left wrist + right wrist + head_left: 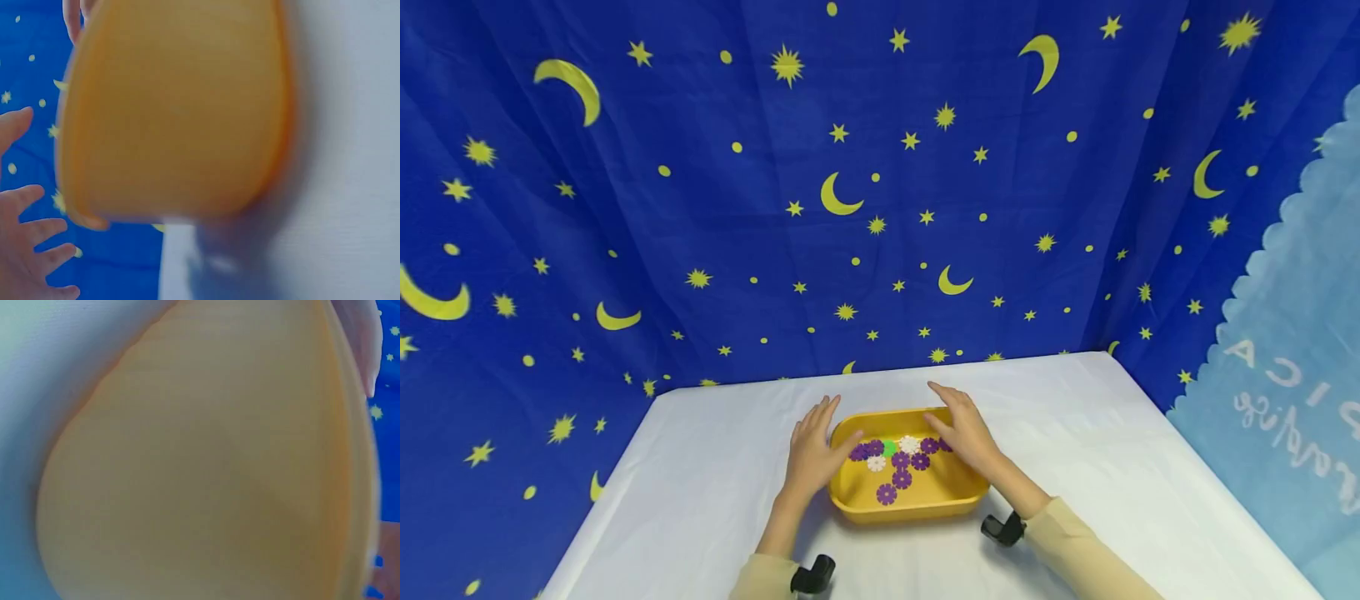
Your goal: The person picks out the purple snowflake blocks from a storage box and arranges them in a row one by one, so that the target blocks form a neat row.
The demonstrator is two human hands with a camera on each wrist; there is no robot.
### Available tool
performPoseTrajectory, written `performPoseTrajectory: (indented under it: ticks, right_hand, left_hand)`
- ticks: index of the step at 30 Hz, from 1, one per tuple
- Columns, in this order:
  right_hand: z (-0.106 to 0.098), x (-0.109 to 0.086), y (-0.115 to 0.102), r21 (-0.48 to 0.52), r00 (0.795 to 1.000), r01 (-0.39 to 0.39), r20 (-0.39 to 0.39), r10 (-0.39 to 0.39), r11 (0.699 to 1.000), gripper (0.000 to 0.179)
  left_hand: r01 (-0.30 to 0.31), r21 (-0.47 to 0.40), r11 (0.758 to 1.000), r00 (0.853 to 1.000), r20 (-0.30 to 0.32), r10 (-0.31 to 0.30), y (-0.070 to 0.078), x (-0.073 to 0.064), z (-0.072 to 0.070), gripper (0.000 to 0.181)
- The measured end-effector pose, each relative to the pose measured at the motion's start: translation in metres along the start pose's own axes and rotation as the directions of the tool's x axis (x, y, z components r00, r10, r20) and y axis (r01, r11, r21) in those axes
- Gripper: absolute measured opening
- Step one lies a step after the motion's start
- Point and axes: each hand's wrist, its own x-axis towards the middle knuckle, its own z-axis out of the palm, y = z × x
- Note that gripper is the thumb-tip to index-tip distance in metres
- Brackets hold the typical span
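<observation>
A yellow tray [910, 510] holds several flower-shaped plastic discs: purple ones such as a purple disc [887, 494] near the front, white ones such as a white disc [876, 463], and one green disc [890, 448]. Beside the tray's left end is my left hand [811, 454], fingers spread, thumb reaching over the rim. In the left wrist view its fingers [47, 231] are straight and hold nothing. My right hand [968, 435] hovers at the right end with fingers extended and thumb over the tray's inside. It hides part of that end and some discs.
The tray stands on a white-covered table [715, 467]. Behind and at the left hangs a blue curtain [760, 167] with yellow moons and stars. A light blue cloth [1300, 292] with white lettering hangs at the right. Black wrist mounts [814, 575] sit on both forearms.
</observation>
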Motion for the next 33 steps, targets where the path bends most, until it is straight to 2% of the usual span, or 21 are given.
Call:
performPoseTrajectory:
  ticks: [2,5,8,11,14,20,23,30,33]
  right_hand:
    - [0.003,0.001,0.002,0.084,1.0,-0.002,0.003,0.002,0.996,0.05]
    - [0.008,0.003,0.005,0.187,1.0,-0.006,0.002,0.005,0.982,0.043]
    - [0.013,0.005,0.009,0.254,0.999,-0.04,0.02,0.036,0.966,0.036]
    - [0.017,0.007,0.014,0.304,0.994,-0.102,0.06,0.088,0.947,0.033]
    - [0.021,0.008,0.019,0.346,0.985,-0.166,0.108,0.137,0.924,0.03]
    - [0.024,0.01,0.027,0.409,0.968,-0.241,0.163,0.189,0.88,0.023]
    - [0.026,0.013,0.029,0.412,0.965,-0.25,0.178,0.191,0.876,0.022]
    - [0.032,0.011,0.031,0.413,0.934,-0.35,0.224,0.279,0.841,0.024]
    - [0.032,0.01,0.032,0.408,0.933,-0.352,0.224,0.282,0.842,0.025]
  left_hand:
    - [0.056,-0.085,0.995,0.998,0.013,-0.056,-0.008,-0.003,0.001,0.074]
    - [0.141,-0.253,0.957,0.99,0.06,-0.13,-0.019,-0.005,0.003,0.071]
    - [0.179,-0.416,0.891,0.982,0.129,-0.137,-0.029,-0.006,0.008,0.067]
    - [0.184,-0.541,0.821,0.977,0.191,-0.094,-0.037,-0.006,0.014,0.064]
    - [0.223,-0.613,0.758,0.966,0.244,-0.087,-0.044,-0.009,0.019,0.062]
    - [0.28,-0.718,0.638,0.95,0.301,-0.078,-0.053,-0.013,0.024,0.06]
    - [0.291,-0.739,0.607,0.946,0.318,-0.066,-0.057,-0.014,0.024,0.061]
    - [0.329,-0.764,0.554,0.932,0.356,-0.062,-0.064,-0.016,0.026,0.067]
    - [0.327,-0.777,0.538,0.932,0.359,-0.049,-0.066,-0.018,0.029,0.07]
